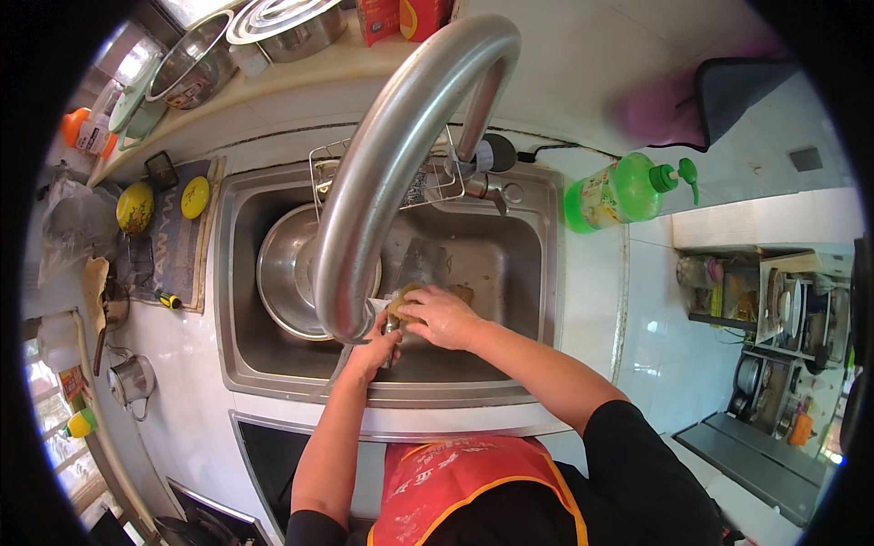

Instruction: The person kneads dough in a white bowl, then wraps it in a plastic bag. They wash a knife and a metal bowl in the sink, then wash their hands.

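Over the sink, my left hand (374,353) grips the metal handle (390,336) of a utensil, possibly a kitchen knife. My right hand (447,318) presses a brown scrubbing pad (407,300) against it just above the handle. Beyond the pad shows a broad grey flat surface (422,262); whether it is the utensil's blade I cannot tell. A round stainless steel basin (287,273) stands in the left of the sink (509,273), partly covered by the curved faucet spout (362,184). Brown bits lie on the sink floor by my right hand.
A wire rack (437,194) hangs at the sink's back edge near the faucet lever (502,203). Right of the sink stands a green pump bottle (611,194). A mat (174,239) with yellow items lies left; a metal cup (132,377) is nearer. Steel pots (194,65) line the sill.
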Demonstrator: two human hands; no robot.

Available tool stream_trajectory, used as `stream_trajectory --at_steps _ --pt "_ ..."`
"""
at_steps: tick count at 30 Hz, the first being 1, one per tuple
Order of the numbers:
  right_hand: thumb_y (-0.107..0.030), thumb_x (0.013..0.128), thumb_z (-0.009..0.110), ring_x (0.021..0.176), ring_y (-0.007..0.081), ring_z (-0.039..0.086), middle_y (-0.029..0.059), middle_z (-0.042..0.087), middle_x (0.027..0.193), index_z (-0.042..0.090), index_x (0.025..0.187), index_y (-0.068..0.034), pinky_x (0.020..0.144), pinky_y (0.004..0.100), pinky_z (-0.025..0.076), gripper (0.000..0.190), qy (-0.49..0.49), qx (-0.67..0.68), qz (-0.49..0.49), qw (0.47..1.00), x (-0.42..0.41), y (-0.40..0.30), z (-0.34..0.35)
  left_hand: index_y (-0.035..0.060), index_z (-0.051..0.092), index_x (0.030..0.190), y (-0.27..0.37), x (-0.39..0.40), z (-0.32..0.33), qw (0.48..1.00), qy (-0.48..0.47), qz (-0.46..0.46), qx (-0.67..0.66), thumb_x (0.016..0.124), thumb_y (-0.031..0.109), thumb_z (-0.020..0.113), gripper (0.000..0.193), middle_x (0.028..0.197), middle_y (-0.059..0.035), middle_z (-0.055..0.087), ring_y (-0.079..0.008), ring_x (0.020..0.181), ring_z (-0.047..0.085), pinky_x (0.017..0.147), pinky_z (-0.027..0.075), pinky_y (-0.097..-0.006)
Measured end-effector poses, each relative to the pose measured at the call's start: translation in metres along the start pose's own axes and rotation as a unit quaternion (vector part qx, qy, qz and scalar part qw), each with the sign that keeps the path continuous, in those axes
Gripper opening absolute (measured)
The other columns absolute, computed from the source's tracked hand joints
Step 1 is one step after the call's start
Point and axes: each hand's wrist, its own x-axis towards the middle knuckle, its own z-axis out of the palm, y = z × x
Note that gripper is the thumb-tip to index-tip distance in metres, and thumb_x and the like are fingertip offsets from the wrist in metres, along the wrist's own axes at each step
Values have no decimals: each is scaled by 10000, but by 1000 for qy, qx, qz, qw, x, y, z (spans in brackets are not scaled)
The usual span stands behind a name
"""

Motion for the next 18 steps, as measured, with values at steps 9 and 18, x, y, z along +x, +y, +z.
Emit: stream_trajectory --at_steps 9,18 --pt "-112 888 633 1098 368 608 128 668 1135 728 1036 -118 944 469 519 176 78 -75 120 987 83 86 -6 19 581 1151 -1 3 -7 998 -2 -28 48 1005 46 598 149 726 -30 552 -143 492 520 416 408 -315" --pt "-129 927 587 1153 363 610 127 674 1145 712 1069 -100 973 464 516 191 13 27 16 999 23 56 26 40 586 1170 -1 -2 -19 998 -4 -48 40 993 53 619 181 734 -35 560 -144 492 524 403 408 -316"
